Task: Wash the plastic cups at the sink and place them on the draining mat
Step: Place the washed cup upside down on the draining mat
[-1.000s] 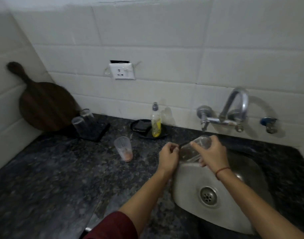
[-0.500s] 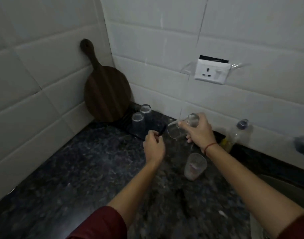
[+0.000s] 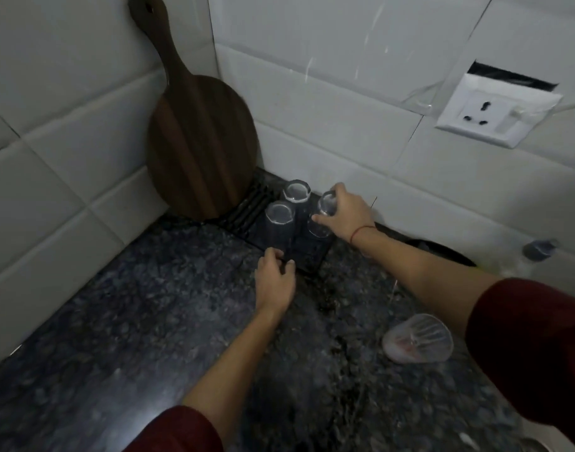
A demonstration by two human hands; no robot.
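Observation:
A black draining mat (image 3: 307, 252) lies in the counter's back corner. Two clear plastic cups stand upside down on it, one at the front left (image 3: 279, 223) and one behind it (image 3: 297, 194). My right hand (image 3: 346, 213) grips a third clear cup (image 3: 323, 212), upside down over the mat's right part; whether it touches the mat is unclear. My left hand (image 3: 274, 280) rests at the mat's front edge with its fingers curled, holding nothing. Another clear cup (image 3: 418, 342) with reddish residue inside stands on the counter under my right forearm.
A dark wooden board (image 3: 198, 138) leans in the tiled corner behind the mat. A white wall socket (image 3: 495, 110) sits at the upper right. The cap of a soap bottle (image 3: 539, 249) and the rim of a black dish (image 3: 442, 251) show at the right.
My right hand has carried the clear cup from the sink leftwards to the mat and turned it upside down. My left hand moved along to the mat's front edge. My view swung left.

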